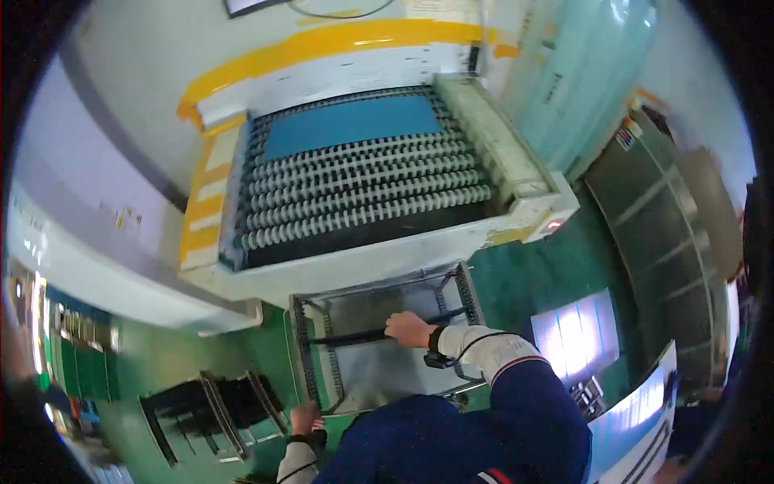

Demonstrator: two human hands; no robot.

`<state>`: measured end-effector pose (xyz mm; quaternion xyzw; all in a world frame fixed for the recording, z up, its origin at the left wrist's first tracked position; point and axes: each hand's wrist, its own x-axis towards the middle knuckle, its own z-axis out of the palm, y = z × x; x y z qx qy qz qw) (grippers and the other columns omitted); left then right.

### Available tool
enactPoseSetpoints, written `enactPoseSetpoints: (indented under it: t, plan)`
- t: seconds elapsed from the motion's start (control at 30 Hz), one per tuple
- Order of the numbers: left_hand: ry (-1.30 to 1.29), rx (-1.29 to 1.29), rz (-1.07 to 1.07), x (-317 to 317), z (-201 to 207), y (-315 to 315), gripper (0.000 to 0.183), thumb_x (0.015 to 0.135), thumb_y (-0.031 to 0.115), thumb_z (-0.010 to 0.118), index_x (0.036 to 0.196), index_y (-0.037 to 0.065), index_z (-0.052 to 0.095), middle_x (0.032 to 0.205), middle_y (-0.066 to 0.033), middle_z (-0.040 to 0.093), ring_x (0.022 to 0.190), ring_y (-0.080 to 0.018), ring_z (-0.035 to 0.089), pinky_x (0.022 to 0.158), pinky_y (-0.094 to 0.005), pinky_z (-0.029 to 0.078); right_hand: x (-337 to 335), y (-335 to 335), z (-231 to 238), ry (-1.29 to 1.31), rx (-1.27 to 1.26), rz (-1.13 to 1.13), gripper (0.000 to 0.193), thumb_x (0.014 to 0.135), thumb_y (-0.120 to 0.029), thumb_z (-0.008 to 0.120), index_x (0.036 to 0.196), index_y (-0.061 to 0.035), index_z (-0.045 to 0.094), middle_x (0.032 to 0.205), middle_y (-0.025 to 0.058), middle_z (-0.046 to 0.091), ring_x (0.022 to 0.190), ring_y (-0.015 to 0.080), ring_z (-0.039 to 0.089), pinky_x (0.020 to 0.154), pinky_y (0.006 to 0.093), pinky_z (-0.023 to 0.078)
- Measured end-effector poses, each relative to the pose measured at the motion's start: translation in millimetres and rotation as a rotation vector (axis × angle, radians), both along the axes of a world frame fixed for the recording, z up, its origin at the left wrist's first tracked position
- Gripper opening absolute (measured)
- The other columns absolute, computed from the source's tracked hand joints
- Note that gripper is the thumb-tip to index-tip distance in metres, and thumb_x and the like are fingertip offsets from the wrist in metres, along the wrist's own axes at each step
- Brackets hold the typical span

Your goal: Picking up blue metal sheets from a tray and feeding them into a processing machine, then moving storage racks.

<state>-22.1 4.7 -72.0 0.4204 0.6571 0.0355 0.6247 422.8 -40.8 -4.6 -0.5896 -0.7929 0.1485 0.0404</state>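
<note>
My right hand (409,329) is closed around a dark bar (355,338) that spans a metal rack frame (308,359) in front of me. Toothed black strips line the rack's sides, and a grey flat surface shows inside it. By the rack's near left corner is my left hand (305,419), its fingers loosely apart with nothing visible in them. Beyond the rack stands a roller conveyor (363,189) with rows of pale wheels. A blue sheet (355,125) lies flat on its far rollers.
Dark slotted racks (214,415) stand on the green floor at left. To the right are a shiny panel (574,332), another reflective panel (633,427) near me, and a metal cabinet (653,218). The conveyor's white front edge (363,270) overhangs the rack's far side.
</note>
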Motion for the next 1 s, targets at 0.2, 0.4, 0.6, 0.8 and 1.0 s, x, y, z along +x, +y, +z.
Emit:
enactPoseSetpoints:
  t: [0.2,0.4,0.6,0.8,1.0]
  plan:
    - [0.126,0.095,-0.187,-53,-72,12,0.04,0.086,0.031,0.055,0.065,-0.002,0.059,0.054,-0.0136,0.057,0.04,-0.0236,0.054,0.035,-0.0356,0.038,1,5,83,0.11,0.212,0.026,0.015,0.067,-0.012,0.06,0.081,-0.0127,0.062,0.081,0.0035,0.054,0.083,0.0248,0.055,0.069,0.0385,0.047]
    - [0.086,-0.136,-0.071,-37,-69,11,0.042,0.086,0.034,0.057,0.075,-0.006,0.061,0.06,-0.0181,0.061,0.046,-0.0268,0.061,0.041,-0.0358,0.05,37,2,166,0.34,0.469,-0.173,0.021,0.07,-0.007,0.059,0.089,-0.0119,0.067,0.087,0.0069,0.061,0.085,0.0251,0.058,0.07,0.0358,0.048]
    - [-0.093,-0.258,0.026,-27,-29,10,0.043,0.086,0.033,0.058,0.077,-0.009,0.06,0.062,-0.0195,0.063,0.048,-0.0275,0.063,0.041,-0.0362,0.052,71,31,201,1.29,0.559,-0.65,0.019,0.082,-0.002,0.054,0.09,-0.0078,0.071,0.094,0.0044,0.066,0.091,0.0178,0.059,0.075,0.0279,0.047]
    - [0.149,0.191,-0.17,10,24,-1,0.04,0.084,0.03,0.061,0.063,-0.004,0.059,0.061,-0.0159,0.062,0.049,-0.0228,0.061,0.042,-0.0341,0.048,84,53,214,1.627,0.11,-0.64,0.021,0.086,0.0,0.051,0.097,-0.003,0.069,0.105,0.0053,0.064,0.089,0.0136,0.058,0.072,0.0293,0.051]
    - [0.051,0.095,-0.067,-2,8,-5,0.037,0.085,0.028,0.061,0.067,-0.004,0.061,0.059,-0.0149,0.061,0.048,-0.0213,0.061,0.04,-0.0318,0.046,92,108,174,1.931,0.137,-0.698,0.019,0.088,-0.003,0.052,0.1,-0.0028,0.067,0.097,0.0074,0.062,0.081,0.0155,0.058,0.071,0.0307,0.053]
